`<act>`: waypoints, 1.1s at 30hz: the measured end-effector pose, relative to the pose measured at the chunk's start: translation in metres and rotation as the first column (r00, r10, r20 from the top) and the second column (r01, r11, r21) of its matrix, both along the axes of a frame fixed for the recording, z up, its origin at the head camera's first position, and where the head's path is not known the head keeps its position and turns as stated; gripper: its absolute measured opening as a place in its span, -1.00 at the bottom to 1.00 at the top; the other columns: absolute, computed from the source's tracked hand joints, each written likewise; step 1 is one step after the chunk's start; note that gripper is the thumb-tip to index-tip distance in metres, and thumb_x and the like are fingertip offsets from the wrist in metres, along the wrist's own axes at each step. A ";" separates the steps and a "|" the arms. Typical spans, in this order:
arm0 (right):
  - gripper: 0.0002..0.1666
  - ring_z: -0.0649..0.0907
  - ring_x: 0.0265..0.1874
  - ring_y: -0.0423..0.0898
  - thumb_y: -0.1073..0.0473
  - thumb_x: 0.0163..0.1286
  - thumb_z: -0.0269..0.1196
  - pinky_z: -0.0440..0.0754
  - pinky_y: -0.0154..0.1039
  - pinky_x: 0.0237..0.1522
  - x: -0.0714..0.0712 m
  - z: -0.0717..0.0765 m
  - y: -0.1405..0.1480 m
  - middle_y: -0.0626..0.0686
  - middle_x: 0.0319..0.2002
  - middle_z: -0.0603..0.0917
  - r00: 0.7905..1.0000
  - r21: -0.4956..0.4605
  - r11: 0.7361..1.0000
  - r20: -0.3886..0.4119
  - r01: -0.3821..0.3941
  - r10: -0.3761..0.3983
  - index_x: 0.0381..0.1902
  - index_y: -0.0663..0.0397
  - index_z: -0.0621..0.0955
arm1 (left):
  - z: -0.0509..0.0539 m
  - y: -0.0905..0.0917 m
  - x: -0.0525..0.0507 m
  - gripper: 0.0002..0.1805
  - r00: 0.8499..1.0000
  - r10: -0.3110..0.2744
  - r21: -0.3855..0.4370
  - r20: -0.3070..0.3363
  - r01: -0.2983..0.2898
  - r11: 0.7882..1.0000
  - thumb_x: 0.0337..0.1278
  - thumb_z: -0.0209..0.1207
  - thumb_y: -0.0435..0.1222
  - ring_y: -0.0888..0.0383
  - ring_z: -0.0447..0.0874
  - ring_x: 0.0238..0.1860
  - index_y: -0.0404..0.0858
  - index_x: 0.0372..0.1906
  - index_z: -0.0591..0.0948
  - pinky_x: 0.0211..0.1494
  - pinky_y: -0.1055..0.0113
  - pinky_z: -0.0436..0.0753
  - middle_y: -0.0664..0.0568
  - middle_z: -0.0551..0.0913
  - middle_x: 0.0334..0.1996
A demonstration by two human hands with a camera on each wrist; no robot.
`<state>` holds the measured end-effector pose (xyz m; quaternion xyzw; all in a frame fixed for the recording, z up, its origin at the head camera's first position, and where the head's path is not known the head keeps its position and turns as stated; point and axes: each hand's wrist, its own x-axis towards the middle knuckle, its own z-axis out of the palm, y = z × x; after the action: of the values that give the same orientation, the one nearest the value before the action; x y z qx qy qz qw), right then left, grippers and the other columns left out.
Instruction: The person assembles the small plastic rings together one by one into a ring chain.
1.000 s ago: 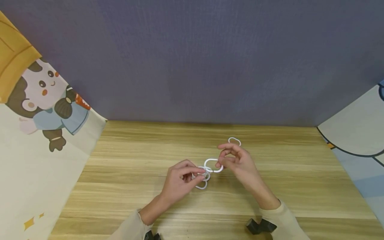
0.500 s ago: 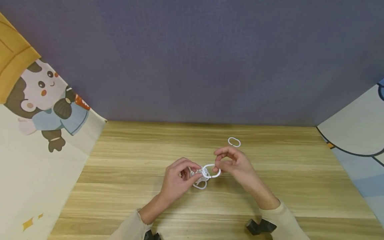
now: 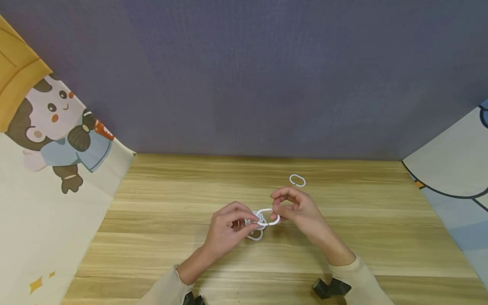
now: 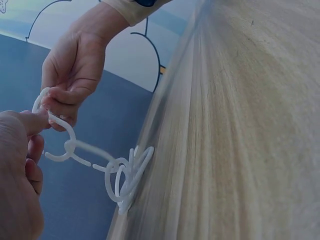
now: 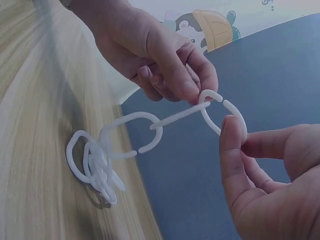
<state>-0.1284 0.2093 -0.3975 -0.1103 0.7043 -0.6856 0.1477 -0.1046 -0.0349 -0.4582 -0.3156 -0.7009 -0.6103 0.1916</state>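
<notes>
White C-shaped plastic rings are linked into a chain. My right hand (image 3: 301, 214) pinches the end ring (image 5: 237, 114) between thumb and forefinger, and a small gap shows in that ring. Thumb and forefinger of my left hand (image 3: 225, 226) grip the neighbouring ring (image 5: 180, 116) close to where it passes through the end ring. Below the hands, a third ring (image 5: 130, 118) slopes down to a heap of linked rings (image 5: 95, 167) resting on the table. In the left wrist view, my left fingers (image 4: 35, 122) partly hide the held rings.
One loose white ring (image 3: 304, 182) lies on the wooden table (image 3: 171, 190), beyond my right hand. A dark grey-blue panel (image 3: 244, 84) stands along the table's far edge. Printed cartoon panels flank both sides.
The end ring and my right hand have come slightly down and left toward my left hand. The loose ring now shows fully. Both hands keep their pinch.
</notes>
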 end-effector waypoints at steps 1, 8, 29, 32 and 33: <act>-0.64 0.82 -0.31 -0.09 0.51 0.52 0.28 0.88 -0.08 -0.08 0.000 0.000 0.000 0.27 -0.06 0.61 1.000 -0.003 1.000 0.006 -0.004 0.004 0.20 0.58 0.53 | 0.000 0.000 0.000 -0.75 1.000 -0.002 -0.001 -0.009 0.002 1.000 0.05 0.60 -0.56 0.21 0.57 -0.48 -0.26 -0.18 0.85 -0.51 0.43 0.61 -0.05 0.78 -0.23; -0.66 0.81 -0.30 -0.08 0.54 0.52 0.23 0.87 -0.15 -0.16 0.001 -0.003 -0.002 0.13 -0.13 0.64 0.999 -0.016 1.000 0.027 -0.025 0.026 0.20 0.56 0.52 | 0.000 0.002 0.001 -0.78 0.999 0.031 0.026 -0.009 -0.031 0.999 0.10 0.55 -0.59 0.18 0.59 -0.48 -0.28 -0.21 0.86 -0.51 0.43 0.61 -0.08 0.81 -0.21; -0.69 0.69 -0.42 -0.14 0.35 0.66 0.25 0.57 -0.34 -0.46 -0.013 -0.012 0.020 0.08 -0.26 0.75 0.993 0.126 0.986 -0.048 0.109 -0.103 0.20 0.49 0.60 | 0.003 0.003 0.003 -0.79 0.993 0.110 0.058 0.049 -0.113 0.992 0.16 0.55 -0.55 0.32 0.50 -0.53 -0.26 -0.19 0.82 -0.54 0.50 0.51 -0.05 0.80 -0.32; -0.70 0.66 -0.45 -0.16 0.33 0.67 0.25 0.50 -0.37 -0.48 -0.019 -0.015 0.029 0.02 -0.26 0.75 0.988 0.119 0.981 -0.013 0.156 -0.156 0.22 0.44 0.61 | 0.003 0.003 0.003 -0.81 0.993 0.108 0.065 0.054 -0.112 0.992 0.17 0.55 -0.54 0.31 0.48 -0.53 -0.27 -0.20 0.82 -0.54 0.51 0.49 -0.05 0.80 -0.34; -0.69 0.65 -0.45 -0.18 0.32 0.67 0.26 0.49 -0.38 -0.47 -0.021 -0.016 0.032 -0.01 -0.26 0.75 0.985 0.115 0.979 -0.004 0.170 -0.171 0.23 0.43 0.61 | 0.003 0.003 0.003 -0.83 0.993 0.108 0.066 0.054 -0.111 0.992 0.19 0.55 -0.53 0.31 0.48 -0.54 -0.28 -0.20 0.81 -0.54 0.50 0.49 -0.05 0.80 -0.34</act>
<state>-0.1499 0.2409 -0.4135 -0.0388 0.7491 -0.6543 0.0966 -0.1013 -0.0323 -0.4552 -0.2545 -0.7004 -0.6303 0.2177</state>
